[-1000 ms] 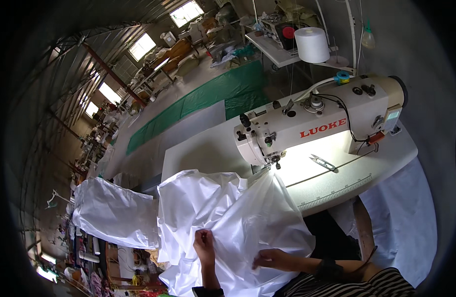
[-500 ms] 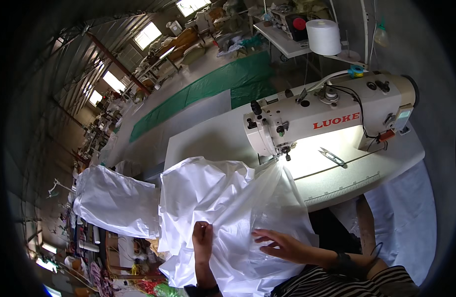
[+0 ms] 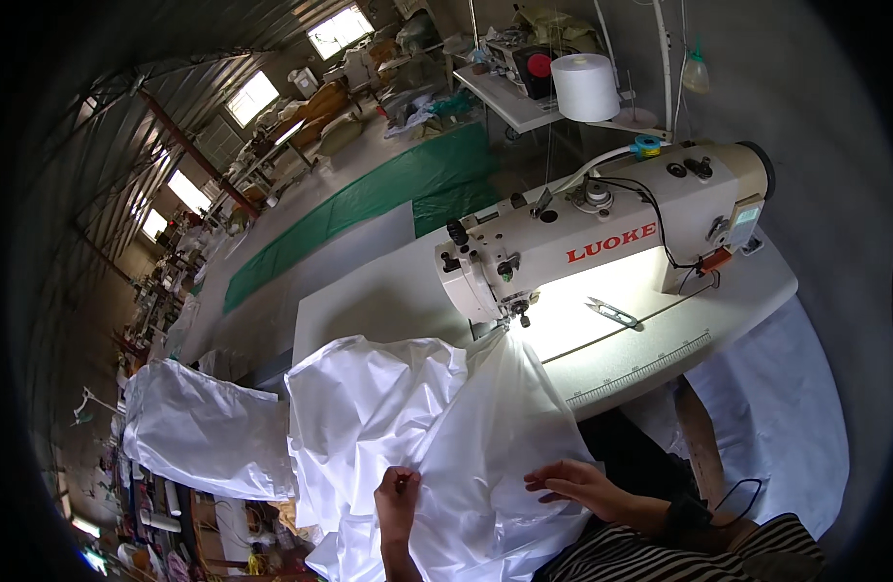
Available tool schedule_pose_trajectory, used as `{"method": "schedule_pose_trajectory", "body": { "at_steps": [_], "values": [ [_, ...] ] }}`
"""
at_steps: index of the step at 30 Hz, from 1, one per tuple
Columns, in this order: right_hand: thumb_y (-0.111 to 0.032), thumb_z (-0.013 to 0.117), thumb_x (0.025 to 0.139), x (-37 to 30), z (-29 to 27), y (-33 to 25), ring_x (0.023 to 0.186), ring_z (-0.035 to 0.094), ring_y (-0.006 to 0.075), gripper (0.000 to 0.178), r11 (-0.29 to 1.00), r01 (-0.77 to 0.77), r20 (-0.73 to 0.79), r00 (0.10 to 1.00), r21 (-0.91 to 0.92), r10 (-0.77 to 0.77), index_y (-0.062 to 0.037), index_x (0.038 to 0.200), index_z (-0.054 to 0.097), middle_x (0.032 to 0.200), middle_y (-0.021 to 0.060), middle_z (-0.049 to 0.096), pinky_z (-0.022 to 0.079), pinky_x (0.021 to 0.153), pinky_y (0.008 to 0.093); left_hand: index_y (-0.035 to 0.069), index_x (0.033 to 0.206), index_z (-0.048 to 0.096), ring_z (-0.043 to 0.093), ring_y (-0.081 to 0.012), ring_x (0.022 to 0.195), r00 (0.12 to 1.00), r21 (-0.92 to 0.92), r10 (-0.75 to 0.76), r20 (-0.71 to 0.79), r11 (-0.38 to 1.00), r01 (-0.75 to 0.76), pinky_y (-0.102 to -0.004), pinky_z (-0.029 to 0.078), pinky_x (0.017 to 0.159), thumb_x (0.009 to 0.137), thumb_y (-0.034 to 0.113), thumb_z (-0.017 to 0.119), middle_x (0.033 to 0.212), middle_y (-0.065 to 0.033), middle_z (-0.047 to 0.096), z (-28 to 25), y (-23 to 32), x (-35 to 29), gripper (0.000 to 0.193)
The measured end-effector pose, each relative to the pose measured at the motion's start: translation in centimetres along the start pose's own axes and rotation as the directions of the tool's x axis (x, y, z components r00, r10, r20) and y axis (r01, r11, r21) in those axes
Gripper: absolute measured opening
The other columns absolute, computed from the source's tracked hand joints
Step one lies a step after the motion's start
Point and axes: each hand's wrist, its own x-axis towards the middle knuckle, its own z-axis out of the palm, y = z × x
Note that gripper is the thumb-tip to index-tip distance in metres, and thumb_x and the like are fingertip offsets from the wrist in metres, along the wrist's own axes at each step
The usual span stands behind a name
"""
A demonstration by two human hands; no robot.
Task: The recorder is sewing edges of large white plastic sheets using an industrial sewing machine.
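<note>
A large sheet of shiny white fabric [image 3: 509, 451] hangs over the near edge of the sewing machine table, creased and bunched. Its top end lies under the needle area of a white sewing machine [image 3: 601, 228]. My left hand [image 3: 398, 497] is closed at the fabric's middle, fingers curled and seemingly pinching a fold; the fingertips are partly hidden. To its right, my right hand [image 3: 580, 485] reaches over the fabric with fingers stretched out and nothing visible in them. Thread snips [image 3: 613, 313] lie on the lit machine bed, right of the needle.
A big white thread cone [image 3: 584, 87] stands behind the machine. More white fabric lies at far left [image 3: 209, 432] and hangs at right [image 3: 781, 417]. Along the table's front edge runs a printed ruler [image 3: 640, 367]. Green sheeting [image 3: 359, 209] covers part of the floor beyond.
The whole view has shifted, so the machine and fabric sit further left and lower. My right hand has moved rightward, farther from my left hand, which stays closed.
</note>
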Motion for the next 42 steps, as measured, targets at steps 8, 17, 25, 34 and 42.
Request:
{"method": "schedule_pose_trajectory", "body": {
  "at_steps": [8, 17, 25, 34, 42],
  "values": [
    [-0.028, 0.063, 0.102, 4.6, 2.8, 2.3, 0.081, 0.055, 0.0118, 0.030, 0.911, -0.201, 0.358, 0.872, -0.359, 0.334, -0.0042, 0.119, 0.066, 0.112, 0.0023, 0.062, 0.047, 0.074, 0.0260, 0.002, 0.090, 0.063, 0.063, -0.0238, 0.065, 0.974, 0.303, 0.160, -0.162, 0.947, -0.105, -0.0334, 0.050, 0.059, 0.087, 0.003, 0.071, 0.082, -0.0110, 0.068, 0.9, 1.0, -1.6, 0.009],
    [-0.024, 0.063, 0.101, 1.9, 1.3, 3.0, 0.079, 0.057, 0.0139, 0.026, 0.957, -0.161, 0.159, 0.979, 0.242, 0.125, -0.0022, 0.117, 0.062, 0.118, 0.0128, 0.065, 0.048, 0.070, 0.0286, 0.004, 0.091, 0.063, 0.062, -0.0250, 0.063, 0.946, 0.358, 0.322, -0.044, 0.889, -0.286, -0.0354, 0.050, 0.058, 0.086, 0.003, 0.071, 0.080, -0.0108, 0.063, 3.1, -0.3, -1.6, 0.009],
    [-0.028, 0.061, 0.102, 4.8, -1.5, 0.4, 0.072, 0.056, 0.0114, 0.046, 0.969, -0.158, -0.007, 0.987, -0.188, 0.159, -0.0057, 0.141, 0.054, 0.104, 0.0081, 0.069, 0.045, 0.066, 0.0259, 0.005, 0.090, 0.063, 0.061, -0.0259, 0.061, 0.928, 0.379, 0.354, -0.115, 0.879, -0.288, -0.0360, 0.049, 0.055, 0.087, 0.002, 0.071, 0.080, -0.0097, 0.063, 2.9, -1.2, -2.2, 0.009],
    [-0.024, 0.064, 0.100, 3.7, -0.1, 3.7, 0.105, 0.066, 0.0180, 0.031, 0.868, 0.063, 0.070, 0.997, -0.493, -0.033, -0.0018, 0.121, 0.067, 0.113, 0.0070, 0.069, 0.051, 0.091, 0.0326, 0.005, 0.091, 0.064, 0.065, -0.0322, 0.069, 0.930, 0.405, 0.311, -0.195, 0.889, -0.212, -0.0394, 0.052, 0.062, 0.089, 0.006, 0.069, 0.086, -0.0123, 0.067, 3.1, -3.4, -0.3, 0.005],
    [-0.019, 0.066, 0.100, 2.9, 0.5, 2.4, 0.113, 0.058, 0.0136, 0.021, 0.803, 0.302, 0.164, 0.953, -0.514, -0.254, -0.0009, 0.111, 0.066, 0.116, 0.0060, 0.062, 0.047, 0.100, 0.0290, 0.003, 0.092, 0.063, 0.064, -0.0309, 0.071, 0.939, 0.403, 0.298, -0.172, 0.891, -0.209, -0.0377, 0.052, 0.065, 0.089, 0.004, 0.067, 0.086, -0.0121, 0.067, 3.2, -4.1, -0.7, 0.005]
  ]
}}
